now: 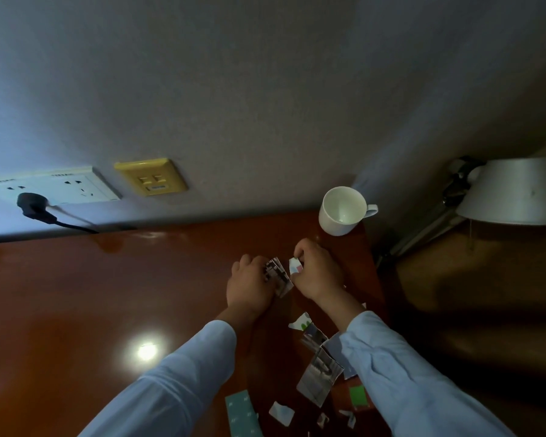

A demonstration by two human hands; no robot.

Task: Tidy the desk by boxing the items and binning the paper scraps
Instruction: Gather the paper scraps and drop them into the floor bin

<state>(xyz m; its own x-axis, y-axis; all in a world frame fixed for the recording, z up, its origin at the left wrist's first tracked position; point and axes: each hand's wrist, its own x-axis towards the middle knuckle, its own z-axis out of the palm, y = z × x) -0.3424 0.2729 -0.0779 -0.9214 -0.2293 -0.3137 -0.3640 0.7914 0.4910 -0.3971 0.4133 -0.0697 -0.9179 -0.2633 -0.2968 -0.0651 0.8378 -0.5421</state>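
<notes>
Red-brown lacquered wood forms the table [108, 294], shown here in the head view. The left hand [249, 280] grips a small sheaf of torn prints [278, 275], its fingers curled round it. The right hand [317, 269], just beside it at 3 o'clock, pinches a single white scrap [294, 265] between thumb and fingertip. Loose scraps [320, 376] lie on the table at 5 o'clock of the hands, some partly under the right sleeve [407, 367]. A white mug [341, 212] stands at 1 o'clock, near the table's far corner. Neither bin nor box is in view.

Risks, as judged:
- The sheaf is thin and uneven, so adding the scrap may let pieces slip out.
- The sleeve may sweep loose scraps off the edge.
- A careless reach could knock the mug.
</notes>
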